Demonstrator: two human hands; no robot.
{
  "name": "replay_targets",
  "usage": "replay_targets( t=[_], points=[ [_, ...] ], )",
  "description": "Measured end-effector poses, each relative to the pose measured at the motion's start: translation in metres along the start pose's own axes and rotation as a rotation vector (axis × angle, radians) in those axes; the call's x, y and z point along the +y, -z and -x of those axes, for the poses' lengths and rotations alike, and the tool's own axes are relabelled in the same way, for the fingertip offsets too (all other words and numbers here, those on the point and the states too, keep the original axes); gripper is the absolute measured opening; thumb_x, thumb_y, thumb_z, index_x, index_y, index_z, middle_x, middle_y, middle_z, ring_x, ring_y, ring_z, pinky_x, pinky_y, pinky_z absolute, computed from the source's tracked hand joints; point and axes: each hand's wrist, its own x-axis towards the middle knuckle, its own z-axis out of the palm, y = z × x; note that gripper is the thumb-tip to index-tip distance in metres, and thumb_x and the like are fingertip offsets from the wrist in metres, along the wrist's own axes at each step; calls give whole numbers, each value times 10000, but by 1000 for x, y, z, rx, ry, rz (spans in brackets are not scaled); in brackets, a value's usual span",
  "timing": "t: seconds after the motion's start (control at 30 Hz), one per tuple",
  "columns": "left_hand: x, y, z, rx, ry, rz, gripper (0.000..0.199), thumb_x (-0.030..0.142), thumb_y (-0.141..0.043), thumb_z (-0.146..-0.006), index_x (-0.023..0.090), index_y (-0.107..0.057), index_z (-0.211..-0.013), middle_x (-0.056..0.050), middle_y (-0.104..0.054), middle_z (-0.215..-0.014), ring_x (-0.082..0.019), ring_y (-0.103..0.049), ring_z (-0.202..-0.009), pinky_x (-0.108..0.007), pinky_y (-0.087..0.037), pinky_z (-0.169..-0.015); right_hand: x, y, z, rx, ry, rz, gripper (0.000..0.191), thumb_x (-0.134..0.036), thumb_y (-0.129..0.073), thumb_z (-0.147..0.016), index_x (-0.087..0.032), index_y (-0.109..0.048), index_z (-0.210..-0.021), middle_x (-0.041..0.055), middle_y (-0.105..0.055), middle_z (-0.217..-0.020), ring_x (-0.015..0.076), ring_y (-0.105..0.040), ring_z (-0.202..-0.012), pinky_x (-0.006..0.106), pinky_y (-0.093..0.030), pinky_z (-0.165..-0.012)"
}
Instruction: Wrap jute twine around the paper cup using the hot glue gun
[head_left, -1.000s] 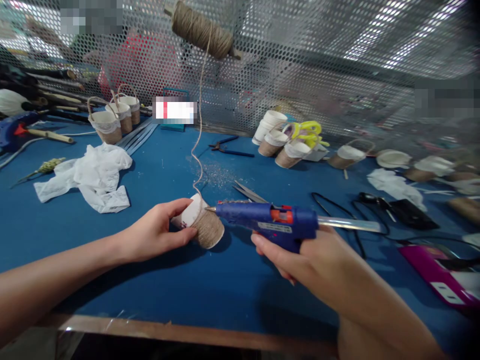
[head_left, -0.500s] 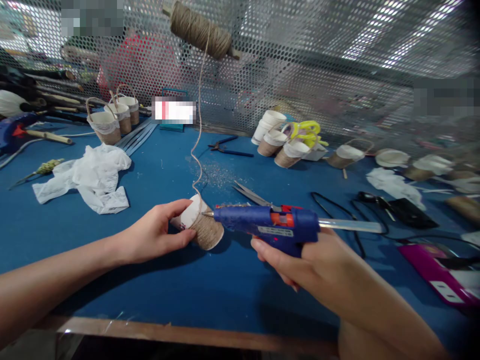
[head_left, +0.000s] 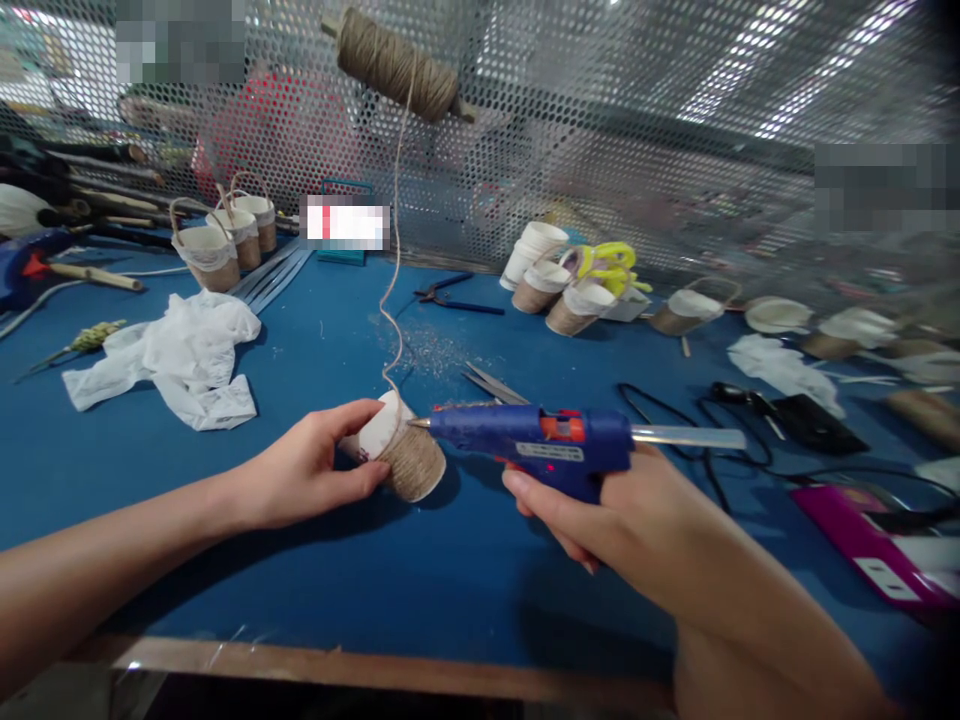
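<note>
My left hand (head_left: 330,455) is closed around a white paper cup (head_left: 414,462), tilted on its side above the blue table. Twine covers the cup's lower part, while the part near my fingers is bare white. In my right hand (head_left: 600,510) is a blue glue gun (head_left: 532,440) with a clear glue stick poking out at its rear. The gun's metal nozzle sits at the edge of the wrapped twine. From the cup a loose strand of twine (head_left: 397,230) runs up to a twine spool (head_left: 397,65) mounted on the mesh panel.
White lace (head_left: 169,350) lies to the left, near several twine-wrapped cups with handles (head_left: 206,258). Pliers (head_left: 457,297) and scissors (head_left: 495,383) rest beyond the gun. More cups (head_left: 577,305) line the back. A black cable and purple object (head_left: 862,545) are at right.
The glue gun's nozzle has shifted very slightly along the twine edge. My left hand holds the cup in nearly the same place. The whole view has moved a little.
</note>
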Motion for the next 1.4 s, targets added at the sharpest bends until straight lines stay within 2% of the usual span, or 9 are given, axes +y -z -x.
replay_targets(
  t=[0.1, 0.33, 0.53, 0.7, 1.1, 1.4],
  points=[
    [0, 0, 0, -6, 1, 6, 239, 222, -525, -773, 125, -550, -991, -59, -640, -960, -168, -583, -803, -264, -472, -730, 1, 0, 1, 6, 11, -3, 339, -496, -520, -733, -226, -463, -536, -45, -458, -355, 112, -467, -343, 242, -411, -402],
    [1, 0, -1, -8, 4, 17, 242, 215, -521, -778, 131, -541, -1003, -44, -637, -925, -168, -588, -816, -265, -475, -743, -3, 8, -6, -99, 51, -29, 301, -432, -488, -781, -219, -459, -571, -59, -458, -342, 98, -466, -333, 215, -413, -389],
    [2, 1, 1, -22, -6, -8, 227, 222, -520, -782, 135, -543, -990, -39, -640, -893, -168, -588, -806, -252, -475, -730, 2, 4, -3, -32, 76, 13, 316, -462, -490, -772, -227, -486, -561, -56, -434, -312, 116, -476, -337, 232, -423, -398],
    [1, 0, 0, -19, -15, -15, 234, 221, -518, -786, 134, -541, -1002, -42, -638, -908, -176, -584, -845, -256, -470, -757, 4, 4, -3, -27, 89, 63, 360, -466, -501, -765, -230, -472, -495, -42, -446, -318, 114, -471, -323, 243, -419, -406],
    [2, 1, 1, -26, 1, -19, 233, 228, -521, -789, 130, -549, -998, -43, -632, -899, -173, -578, -822, -263, -470, -752, -4, 1, 9, 44, 59, -2, 342, -469, -517, -759, -229, -444, -526, -56, -438, -352, 103, -446, -327, 241, -391, -390],
    [3, 0, -1, -50, -12, 81, 342, 198, -513, -801, 141, -524, -1138, -45, -641, -972, -170, -586, -860, -260, -473, -776, 3, 2, 7, -24, 289, 92, 336, -403, -458, -806, -232, -451, -517, -47, -458, -360, 112, -453, -343, 255, -387, -401]
  ],
)
